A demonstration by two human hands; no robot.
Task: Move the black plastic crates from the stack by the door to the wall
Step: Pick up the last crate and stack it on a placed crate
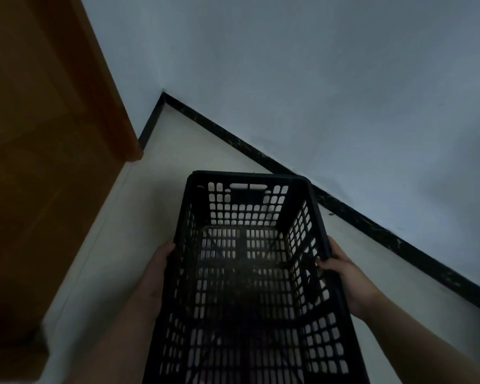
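Note:
A black plastic crate with slotted walls and floor fills the lower middle of the head view. It is empty and held above the pale floor. My left hand grips its left long side. On the right long rim sits my right hand, with the thumb hooked inside the crate wall. The crate's far end points toward the wall and lies close to the black skirting. The stack by the door is out of view.
A brown wooden door and its frame fill the left side. A black skirting board runs along the base of the pale wall into a corner. Light floor shows between door and crate.

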